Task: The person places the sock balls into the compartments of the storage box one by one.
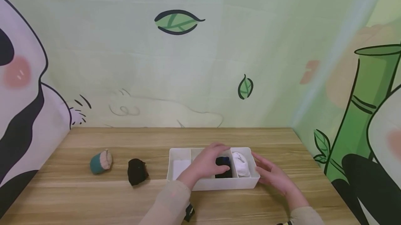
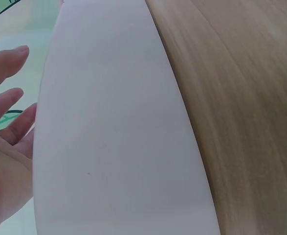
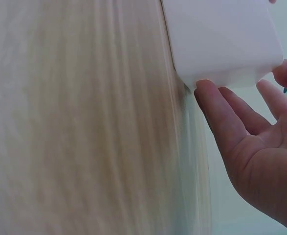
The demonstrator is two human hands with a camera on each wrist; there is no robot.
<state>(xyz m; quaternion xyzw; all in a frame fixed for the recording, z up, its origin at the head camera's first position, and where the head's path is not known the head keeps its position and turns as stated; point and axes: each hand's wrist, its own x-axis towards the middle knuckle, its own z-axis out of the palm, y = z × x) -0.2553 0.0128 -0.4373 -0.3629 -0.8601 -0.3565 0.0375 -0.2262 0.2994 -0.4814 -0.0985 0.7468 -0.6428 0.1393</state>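
A white divided box point(image 1: 223, 184) sits on the wooden table. Inside it, a rolled black sock point(image 1: 223, 174) lies in one compartment and a white rolled sock point(image 1: 242, 165) in the rightmost one. My left hand point(image 1: 208, 160) is above the box, beside the black sock, with its fingers loosely bent and apart; in the left wrist view those fingers hold nothing. At the box's right end, my right hand point(image 1: 275, 178) touches the wall with extended fingertips, seen also in the right wrist view. The left forearm partly covers the box's left compartments.
To the left on the table lie a teal and beige rolled sock point(image 1: 101, 162) and a black rolled bundle point(image 1: 137, 172). A small black piece point(image 1: 189, 213) shows by the left sleeve. Behind the table hangs a printed backdrop point(image 1: 194, 61) of leaves, pandas and bamboo.
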